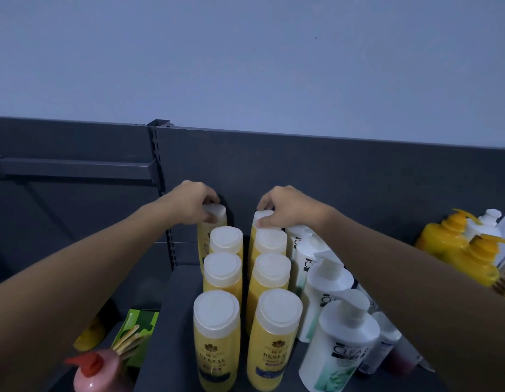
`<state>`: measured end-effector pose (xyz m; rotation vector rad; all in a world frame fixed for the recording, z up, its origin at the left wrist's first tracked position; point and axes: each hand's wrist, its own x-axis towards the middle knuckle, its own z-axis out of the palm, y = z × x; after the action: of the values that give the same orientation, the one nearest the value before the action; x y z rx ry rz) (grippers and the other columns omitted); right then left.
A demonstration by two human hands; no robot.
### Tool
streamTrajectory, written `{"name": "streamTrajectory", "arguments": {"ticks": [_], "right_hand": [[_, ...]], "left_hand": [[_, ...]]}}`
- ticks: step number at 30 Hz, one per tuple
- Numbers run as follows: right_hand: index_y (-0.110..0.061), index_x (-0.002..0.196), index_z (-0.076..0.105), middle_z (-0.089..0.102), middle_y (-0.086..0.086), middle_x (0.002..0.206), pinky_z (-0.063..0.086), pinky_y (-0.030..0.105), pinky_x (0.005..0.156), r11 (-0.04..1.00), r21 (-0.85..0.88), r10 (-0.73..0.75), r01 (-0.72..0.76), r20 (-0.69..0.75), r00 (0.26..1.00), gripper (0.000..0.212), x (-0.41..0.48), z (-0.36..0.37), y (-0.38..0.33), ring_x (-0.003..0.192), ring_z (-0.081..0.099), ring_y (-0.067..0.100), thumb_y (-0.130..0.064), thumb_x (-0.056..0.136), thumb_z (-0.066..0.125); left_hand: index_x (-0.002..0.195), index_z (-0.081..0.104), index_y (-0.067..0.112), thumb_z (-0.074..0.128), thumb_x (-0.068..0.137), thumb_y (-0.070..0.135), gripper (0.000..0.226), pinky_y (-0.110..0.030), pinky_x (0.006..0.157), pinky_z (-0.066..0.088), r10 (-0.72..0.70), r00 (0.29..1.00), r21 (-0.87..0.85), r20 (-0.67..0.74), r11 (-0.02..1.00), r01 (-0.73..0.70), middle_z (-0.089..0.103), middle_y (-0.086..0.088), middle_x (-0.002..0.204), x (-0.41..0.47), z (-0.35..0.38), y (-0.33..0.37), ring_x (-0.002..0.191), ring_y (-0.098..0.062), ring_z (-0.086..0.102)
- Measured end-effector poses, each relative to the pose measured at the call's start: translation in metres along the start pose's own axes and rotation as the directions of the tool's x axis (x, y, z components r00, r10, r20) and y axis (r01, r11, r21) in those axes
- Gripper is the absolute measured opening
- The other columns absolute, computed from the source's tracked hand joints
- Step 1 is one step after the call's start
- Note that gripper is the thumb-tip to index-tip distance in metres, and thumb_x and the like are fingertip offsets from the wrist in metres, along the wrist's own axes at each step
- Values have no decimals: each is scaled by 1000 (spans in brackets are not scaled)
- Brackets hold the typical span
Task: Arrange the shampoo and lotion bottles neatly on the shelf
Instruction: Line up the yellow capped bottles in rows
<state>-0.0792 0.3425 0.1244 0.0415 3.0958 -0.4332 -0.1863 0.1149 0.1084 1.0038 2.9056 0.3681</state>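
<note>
Two rows of yellow bottles [223, 271] with white caps stand upright on a dark grey shelf [172, 306], four in each row, running from the front edge back to the back panel [302, 171]. The left hand [193, 202] reaches to the rear of the left row, its fingers curled over the cap of the back left bottle [216, 222] and gripping it. The right hand [288, 209] does the same in the right row, thumb and fingers pinching the cap of the back right bottle [262, 219]. Both of these bottles stand just in front of the back panel. Just beside the right row, white pump bottles [341, 335] with green labels stand in a looser line under the right forearm. Orange pump bottles [455, 241] stand well apart at the far right. On a lower level at the left are a pink pump bottle [95, 372] and a green box [135, 326].
</note>
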Motion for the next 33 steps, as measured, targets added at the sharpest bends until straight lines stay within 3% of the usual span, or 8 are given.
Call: {"name": "streamTrajectory", "arguments": {"ticks": [11,17,20,33], "right_hand": [[-21,128,70,67,2,126,59,42,92,997,-81,-1,7,71,997,48,19,3,2,110,65,25,-30,82,81],[-26,124,71,66,0,127,61,38,86,995,-101,-21,28,69,997,44,23,4,-1,109,65,25,-24,81,80],[-26,123,71,66,0,127,59,36,88,995,-93,-21,26,51,998,43,24,6,0,112,64,24,-22,81,80],[-27,121,72,65,1,128,60,39,90,998,-61,-18,21,53,998,41,24,7,2,113,64,23,-26,81,81]], "left_hand": [[144,57,32,71,92,32,54,-43,101,52,148,980,250,134,952,-177,60,2,141,14,-3,18,129,-25,55],[143,57,34,69,93,27,52,-36,90,51,236,945,313,225,901,-299,54,5,135,21,-7,41,120,-23,55],[138,60,33,69,89,24,51,-36,85,53,251,941,289,229,905,-312,55,6,128,24,-8,45,113,-22,58],[137,62,32,74,87,29,52,-42,93,57,215,955,260,206,929,-265,67,4,129,28,-5,44,114,-21,62]]}}
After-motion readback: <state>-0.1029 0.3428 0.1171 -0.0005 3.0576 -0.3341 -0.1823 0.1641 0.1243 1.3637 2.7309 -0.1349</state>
